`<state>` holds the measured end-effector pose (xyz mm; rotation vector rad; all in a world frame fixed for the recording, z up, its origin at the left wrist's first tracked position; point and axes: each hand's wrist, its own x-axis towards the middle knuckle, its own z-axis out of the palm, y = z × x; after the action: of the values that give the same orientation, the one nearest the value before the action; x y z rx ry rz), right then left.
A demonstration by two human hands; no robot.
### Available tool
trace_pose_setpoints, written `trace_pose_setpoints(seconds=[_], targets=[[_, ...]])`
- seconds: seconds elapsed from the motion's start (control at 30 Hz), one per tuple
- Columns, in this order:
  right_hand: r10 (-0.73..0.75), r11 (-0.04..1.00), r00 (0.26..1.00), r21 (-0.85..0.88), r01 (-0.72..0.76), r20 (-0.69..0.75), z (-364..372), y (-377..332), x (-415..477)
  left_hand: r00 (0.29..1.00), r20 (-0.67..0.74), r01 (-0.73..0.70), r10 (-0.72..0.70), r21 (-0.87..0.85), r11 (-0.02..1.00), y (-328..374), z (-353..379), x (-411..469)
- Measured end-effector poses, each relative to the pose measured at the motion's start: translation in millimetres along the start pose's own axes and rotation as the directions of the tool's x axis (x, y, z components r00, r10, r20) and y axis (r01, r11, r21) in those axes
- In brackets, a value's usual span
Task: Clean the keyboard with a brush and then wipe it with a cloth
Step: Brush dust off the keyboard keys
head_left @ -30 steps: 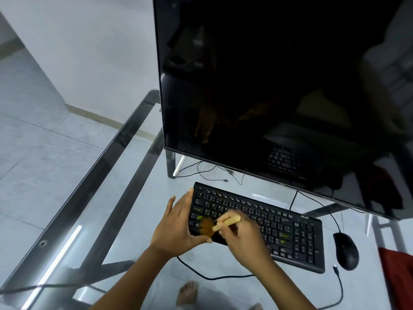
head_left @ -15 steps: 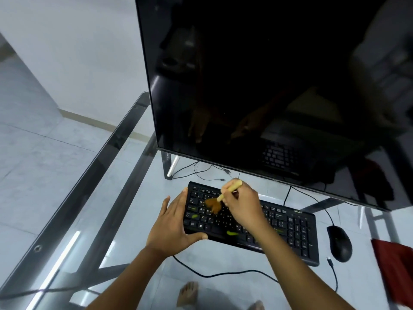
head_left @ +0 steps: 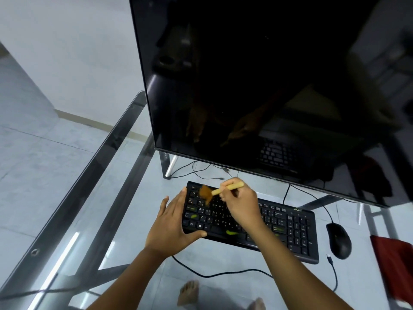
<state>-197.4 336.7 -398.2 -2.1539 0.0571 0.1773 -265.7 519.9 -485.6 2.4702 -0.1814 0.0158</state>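
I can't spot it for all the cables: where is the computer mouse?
In the head view the black mouse lies on the glass table, just right of the keyboard and left of the red cloth.

Brush (head_left: 223, 190) in the right hand (head_left: 242, 206) over the keyboard (head_left: 288, 233); left hand (head_left: 171, 229) left of it, mouse (head_left: 338, 240) right, monitor (head_left: 257, 86) behind

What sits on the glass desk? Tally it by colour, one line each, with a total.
Black: 3 (keyboard, mouse, monitor)
Red: 1 (cloth)
Brown and tan: 1 (brush, held in the right hand over the keys)
Total: 5
Cables are not counted. The left hand steadies the keyboard's left end.
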Motion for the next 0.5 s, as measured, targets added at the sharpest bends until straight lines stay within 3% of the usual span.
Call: trace_pose_setpoints(seconds=[0.07,0.17,0.2,0.27,0.3,0.33,0.4,0.43,0.5], targets=[[0.003,0.999,0.992,0.038,0.002,-0.129,-12,7,1,1.000,-0.002,0.004,-0.004,-0.002,1.000,0,0,0],[0.095,0.993,0.989,0.059,-0.102,0.114,-20,14,-7,1.000,-0.003,0.007,-0.007,-0.001,1.000,0,-1,1],[0.104,0.993,0.991,0.043,-0.108,0.081,-22,18,-10,1.000,0.001,0.007,-0.007,0.003,1.000,0,-1,1],[0.062,0.998,0.985,0.027,-0.059,-0.158,-29,25,-12,1.000,0.001,0.004,-0.004,0.000,1.000,1,-1,1],[0.046,0.998,0.976,0.048,-0.037,-0.211,-33,28,-12,1.000,-0.001,0.002,-0.002,-0.002,1.000,1,-1,1],[0.052,0.996,0.982,0.087,-0.037,-0.180,-34,28,-13,1.000,-0.003,0.001,-0.001,-0.004,1.000,0,0,1],[0.070,0.994,0.995,0.075,-0.075,0.066,-31,24,-19,1.000,-0.002,0.001,-0.001,-0.007,1.000,-1,1,1],[0.060,0.998,0.994,0.017,-0.062,0.092,-31,24,-20,1.000,0.002,0.004,-0.004,-0.004,1.000,-1,1,1],[0.025,1.000,0.996,-0.011,-0.026,-0.086,-37,25,-14,1.000,0.012,0.010,-0.010,0.001,1.000,-1,0,1]])
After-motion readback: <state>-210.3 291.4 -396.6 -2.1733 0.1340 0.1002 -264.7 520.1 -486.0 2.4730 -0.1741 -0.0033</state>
